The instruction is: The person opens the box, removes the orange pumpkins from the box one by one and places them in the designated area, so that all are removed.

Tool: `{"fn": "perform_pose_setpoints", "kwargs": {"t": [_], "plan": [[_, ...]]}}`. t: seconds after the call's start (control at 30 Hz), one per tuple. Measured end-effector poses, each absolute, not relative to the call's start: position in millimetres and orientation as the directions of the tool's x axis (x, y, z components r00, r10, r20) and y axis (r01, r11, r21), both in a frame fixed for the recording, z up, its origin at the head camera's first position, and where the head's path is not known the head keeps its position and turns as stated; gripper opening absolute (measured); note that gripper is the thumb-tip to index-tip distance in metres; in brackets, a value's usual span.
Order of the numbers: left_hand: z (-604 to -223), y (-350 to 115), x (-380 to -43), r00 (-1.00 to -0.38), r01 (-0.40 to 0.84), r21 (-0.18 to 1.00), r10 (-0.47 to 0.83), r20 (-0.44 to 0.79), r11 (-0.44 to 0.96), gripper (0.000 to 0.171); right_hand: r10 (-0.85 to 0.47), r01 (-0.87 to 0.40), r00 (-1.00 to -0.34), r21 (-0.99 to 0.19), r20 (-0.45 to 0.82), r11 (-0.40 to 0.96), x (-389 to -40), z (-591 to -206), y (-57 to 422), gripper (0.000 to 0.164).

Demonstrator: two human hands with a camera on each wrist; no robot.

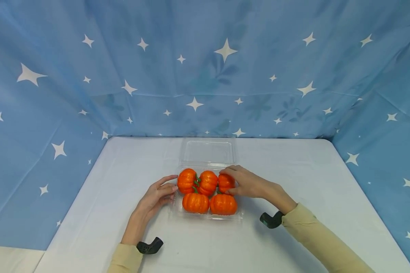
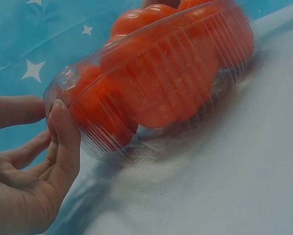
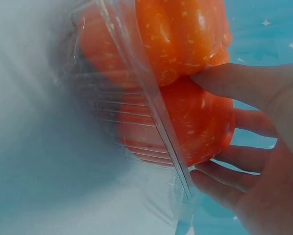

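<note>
Several orange toy pumpkins with green stems sit in a clear plastic clamshell box (image 1: 240, 217), three in the back row and two in front. My right hand (image 1: 249, 183) grips the back right pumpkin (image 1: 226, 182), thumb on its near side and fingers around its far side. In the right wrist view that pumpkin (image 3: 205, 122) rises above the box rim, beside a front pumpkin (image 3: 178, 36). At the box's left end, my left hand (image 1: 158, 197) pinches the rim between thumb and fingers, seen closely in the left wrist view beside the ribbed wall (image 2: 161, 63).
The box's clear lid (image 1: 209, 152) lies folded back toward the far edge of the white table (image 1: 133, 159). A blue curtain (image 1: 205, 76) with white stars hangs behind and along both sides. Each wrist wears a black device (image 1: 149, 246).
</note>
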State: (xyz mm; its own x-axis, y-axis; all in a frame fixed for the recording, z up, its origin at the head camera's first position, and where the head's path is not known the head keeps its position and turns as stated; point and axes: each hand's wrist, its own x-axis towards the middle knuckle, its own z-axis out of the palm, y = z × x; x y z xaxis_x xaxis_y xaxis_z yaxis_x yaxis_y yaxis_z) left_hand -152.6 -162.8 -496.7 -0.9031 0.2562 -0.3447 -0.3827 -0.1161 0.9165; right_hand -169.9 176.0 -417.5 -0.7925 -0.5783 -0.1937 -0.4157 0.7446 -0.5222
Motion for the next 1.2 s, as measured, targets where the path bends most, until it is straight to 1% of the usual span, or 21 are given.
{"fn": "perform_pose_setpoints", "kwargs": {"t": [0.2,0.43,0.57,0.87,1.2], "plan": [[-500,-166,-153,-0.907,-0.377,0.916,0.259,-0.333,-0.140,0.058,-0.594,-0.446,-0.786,-0.510,-0.169,0.735,-171,-418,172,0.054],[-501,-169,-151,-0.907,-0.368,0.918,0.274,-0.319,-0.149,0.060,-0.627,-0.509,-0.772,-0.489,-0.103,0.708,-170,-416,171,0.053],[-502,-169,-151,-0.910,-0.360,0.920,0.274,-0.311,-0.151,0.059,-0.632,-0.521,-0.772,-0.497,-0.073,0.694,-169,-416,173,0.052],[-502,-166,-152,-0.912,-0.351,0.927,0.272,-0.307,-0.130,0.059,-0.618,-0.520,-0.786,-0.545,0.004,0.658,-166,-420,185,0.055],[-503,-163,-154,-0.912,-0.350,0.924,0.281,-0.298,-0.154,0.058,-0.580,-0.521,-0.806,-0.601,0.113,0.607,-160,-424,197,0.061]]}}
